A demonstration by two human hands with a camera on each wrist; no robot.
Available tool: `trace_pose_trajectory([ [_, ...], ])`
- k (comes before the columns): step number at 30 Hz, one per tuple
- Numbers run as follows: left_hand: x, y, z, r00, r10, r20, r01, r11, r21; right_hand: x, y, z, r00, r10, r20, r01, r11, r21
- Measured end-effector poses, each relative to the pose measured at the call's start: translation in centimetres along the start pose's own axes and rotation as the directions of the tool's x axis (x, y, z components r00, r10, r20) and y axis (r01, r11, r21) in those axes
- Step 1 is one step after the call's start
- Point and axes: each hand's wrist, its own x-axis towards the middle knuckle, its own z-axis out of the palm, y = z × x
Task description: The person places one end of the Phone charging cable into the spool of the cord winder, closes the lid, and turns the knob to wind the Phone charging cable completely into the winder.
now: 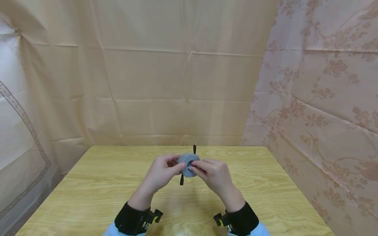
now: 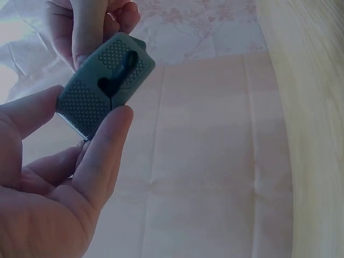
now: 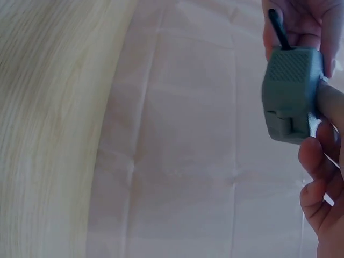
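A round grey-blue cable winder (image 1: pixel 186 158) is held up above the table between both hands. My left hand (image 1: pixel 161 172) grips its left side, thumb on the near face and fingers behind. At the hollow in its middle, the thumb and fingers of my right hand (image 1: pixel 217 173) pinch the winder; the fingertips are partly hidden there. One black cable end (image 1: pixel 194 149) with a metal tip sticks up past the top, another black end (image 1: pixel 181 180) hangs below. The left wrist view shows the winder's textured rim (image 2: pixel 86 105) with a black cable piece (image 2: pixel 128 64) coming out of a slot.
Below the hands lies a light wood-grain table (image 1: pixel 103 190). A beige cloth (image 1: pixel 177 75) hangs behind it, with a flower-patterned cloth (image 1: pixel 325 98) on the right and a pale cloth (image 1: pixel 17 137) on the left. Each wrist wears a black strap with a small camera.
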Motion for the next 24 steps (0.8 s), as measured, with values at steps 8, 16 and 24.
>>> trace_pose_trajectory([
  [8, -0.3, 0.9, -0.8, 0.993, 0.093, -0.075, -0.087, 0.993, 0.081, 1.0, -0.2, -1.4, 0.996, -0.056, -0.072, 0.062, 0.994, 0.087],
  [16, -0.7, 1.6, -1.4, 0.985, 0.134, -0.11, -0.128, 0.99, 0.057, 1.9, -0.9, -2.5, 0.983, -0.12, -0.141, 0.141, 0.978, 0.154],
  [24, -0.6, 1.3, -1.9, 0.984, 0.125, -0.124, -0.132, 0.99, -0.043, 2.0, -0.8, -2.7, 0.978, -0.08, -0.192, 0.123, 0.967, 0.223],
])
